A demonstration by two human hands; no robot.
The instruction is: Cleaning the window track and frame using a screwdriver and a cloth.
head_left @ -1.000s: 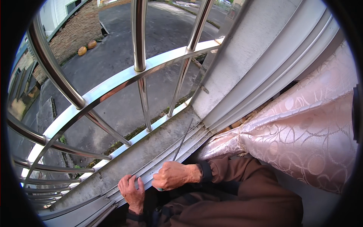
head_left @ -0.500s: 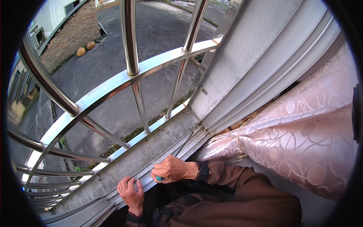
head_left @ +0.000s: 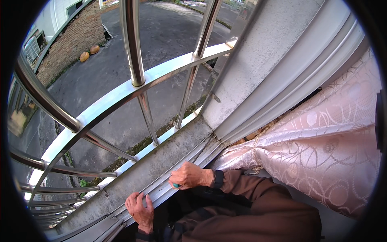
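- Currently, the right hand (head_left: 187,176) is closed in a fist around a thin, grey metal tool with a green handle (head_left: 176,186).
- That tool's slim shaft (head_left: 198,155) lies along the pale, grooved metal window track (head_left: 161,188), pointing toward the corner by the upright frame (head_left: 258,97).
- Just beside, the left hand (head_left: 140,209) rests its loosely spread fingers on the track.
- Beyond runs a weathered grey concrete ledge (head_left: 155,165), then curved, shiny steel railings (head_left: 105,97).
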